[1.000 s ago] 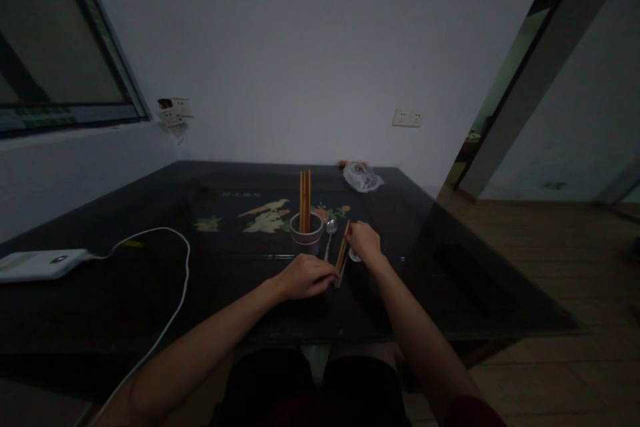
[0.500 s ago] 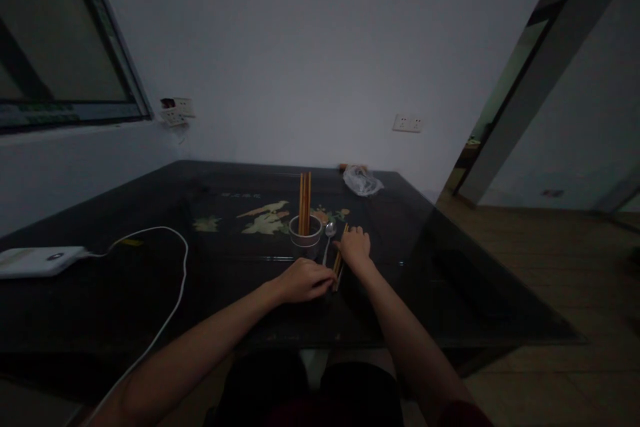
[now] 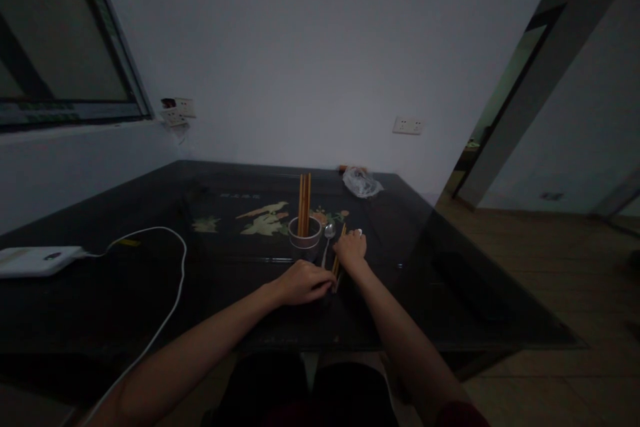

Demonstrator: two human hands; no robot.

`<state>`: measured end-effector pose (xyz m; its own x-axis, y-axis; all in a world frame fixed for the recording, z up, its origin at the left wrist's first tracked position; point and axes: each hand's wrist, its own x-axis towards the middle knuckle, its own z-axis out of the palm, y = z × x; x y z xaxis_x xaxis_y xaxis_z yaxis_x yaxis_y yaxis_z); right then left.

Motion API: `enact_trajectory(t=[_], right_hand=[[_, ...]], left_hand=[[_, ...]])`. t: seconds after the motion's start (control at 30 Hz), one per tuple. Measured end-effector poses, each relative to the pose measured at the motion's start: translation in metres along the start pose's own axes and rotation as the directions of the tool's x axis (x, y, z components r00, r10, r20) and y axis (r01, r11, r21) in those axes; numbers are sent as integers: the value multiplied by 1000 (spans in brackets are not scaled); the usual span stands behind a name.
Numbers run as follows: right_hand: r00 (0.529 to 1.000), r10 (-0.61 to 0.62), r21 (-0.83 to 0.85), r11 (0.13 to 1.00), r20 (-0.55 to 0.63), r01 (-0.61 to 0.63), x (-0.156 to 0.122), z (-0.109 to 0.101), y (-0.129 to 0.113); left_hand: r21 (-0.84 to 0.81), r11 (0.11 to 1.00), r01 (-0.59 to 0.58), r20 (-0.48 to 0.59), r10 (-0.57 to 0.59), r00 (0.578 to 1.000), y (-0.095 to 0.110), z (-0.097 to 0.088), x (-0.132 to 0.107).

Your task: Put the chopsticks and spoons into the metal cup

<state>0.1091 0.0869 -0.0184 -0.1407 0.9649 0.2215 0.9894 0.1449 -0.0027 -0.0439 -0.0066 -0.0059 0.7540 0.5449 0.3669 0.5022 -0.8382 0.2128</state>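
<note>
A pair of wooden chopsticks [image 3: 337,265] lies on the dark table, pointing away from me. My left hand [image 3: 306,280] has its fingers closed at their near ends. Farther up, my right hand [image 3: 351,250] is curled over them from the right, hiding part of their length. A small whitish shiny spot shows at its far fingertips; what it is, I cannot make out. Just left of the chopsticks lies a metal spoon [image 3: 329,232], bowl away from me. Beside it stands a cup [image 3: 305,243] with several upright chopsticks [image 3: 304,203] in it.
The dark, glossy table [image 3: 400,293] has a flower pattern. A crumpled clear plastic bag [image 3: 361,182] lies near the wall. At left, a white device [image 3: 43,260] trails a white cable [image 3: 184,260] past my left arm. Wall sockets [image 3: 408,125] sit above the table.
My right hand has shifted slightly left and nearer to me along the chopsticks, and a whitish spot now shows at its fingertips. My left hand has hardly moved.
</note>
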Motion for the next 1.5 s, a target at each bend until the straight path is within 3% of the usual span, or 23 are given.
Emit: enact_trajectory(t=[0.23, 0.37, 0.53, 0.67, 0.77, 0.93, 1.1, 1.3, 1.5], right_hand=[[1000, -2, 25, 1000, -16, 2, 0, -1, 0], [1000, 16, 63, 998, -7, -16, 0, -8, 1], [999, 14, 121, 993, -29, -10, 0, -19, 6], [998, 2, 205, 979, -62, 11, 1, -24, 10], [996, -6, 331, 943, -85, 34, 4, -23, 12], [974, 5, 608, 782, -226, 137, 3, -21, 9], [957, 15, 780, 584, -290, 227, -5, -24, 1], [952, -32, 883, 364, -304, 294, -10, -25, -5], [946, -152, 931, 189, -287, 313, -14, -27, -8]], left_hand=[[-7, 1000, 20, 11, -20, 1000, -1, 0, 0], [-41, 989, 142, 38, -141, 989, 0, 2, 0], [-198, 911, 363, 41, -362, 931, 3, 3, 3], [-362, 829, 426, 6, -455, 890, 4, 6, 3], [-467, 755, 460, 55, -495, 867, 1, 10, 3], [-688, 566, 455, 147, -505, 851, 0, 15, 5], [-811, 429, 398, 148, -508, 848, -1, 15, 9], [-856, 382, 349, 129, -496, 859, -7, 19, 9], [-837, 440, 325, 67, -507, 860, -9, 22, 9]])
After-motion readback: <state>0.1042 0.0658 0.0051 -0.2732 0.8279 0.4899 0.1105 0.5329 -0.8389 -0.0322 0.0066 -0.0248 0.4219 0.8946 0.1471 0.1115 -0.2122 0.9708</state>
